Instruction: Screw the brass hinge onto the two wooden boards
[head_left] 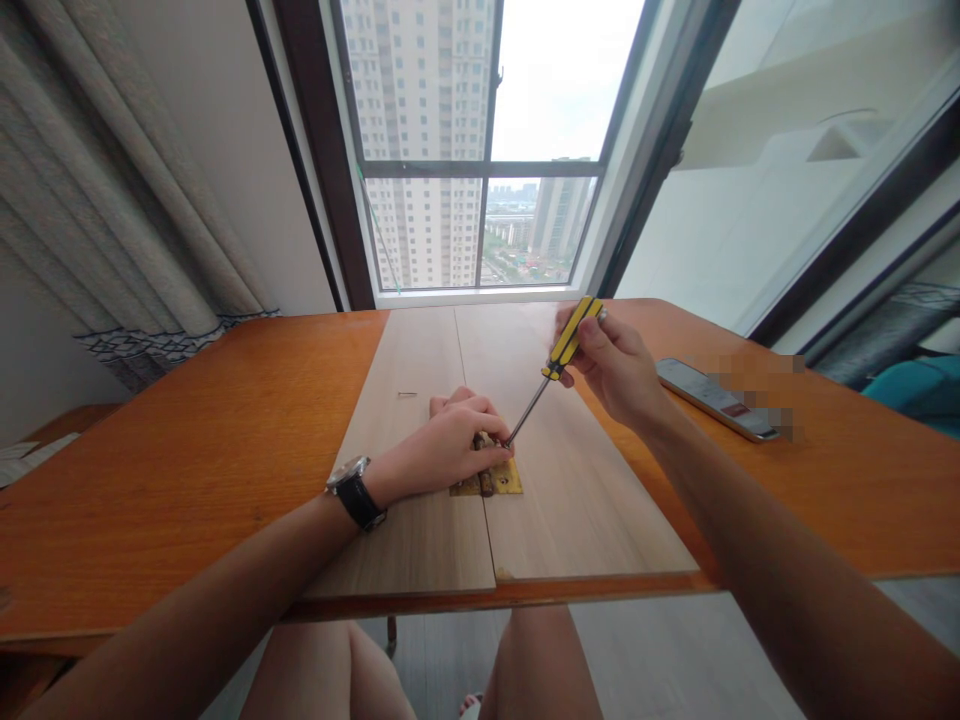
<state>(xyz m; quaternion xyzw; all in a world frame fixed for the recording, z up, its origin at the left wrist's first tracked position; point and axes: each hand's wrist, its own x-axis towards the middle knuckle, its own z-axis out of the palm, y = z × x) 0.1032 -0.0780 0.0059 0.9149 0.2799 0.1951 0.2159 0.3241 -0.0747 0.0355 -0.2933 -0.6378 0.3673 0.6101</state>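
A brass hinge [511, 478] lies across the seam between two pale wooden boards [577, 500]. My left hand [461, 440], with a watch on its wrist, rests over the hinge; thumb and index finger pinch close to the screwdriver tip. What they hold there is too small to make out. My right hand [611, 360] is closed around the yellow and black handle of a screwdriver [568, 340]. Its shaft slants down to the left, and the tip meets the hinge's right leaf beside my left fingertips.
The boards lie on an orange wooden table [285, 400]. Small screws [407, 394] lie on the left board. A phone [716, 398] is at the right. Behind the table stand a window and, at the left, a grey curtain [112, 170].
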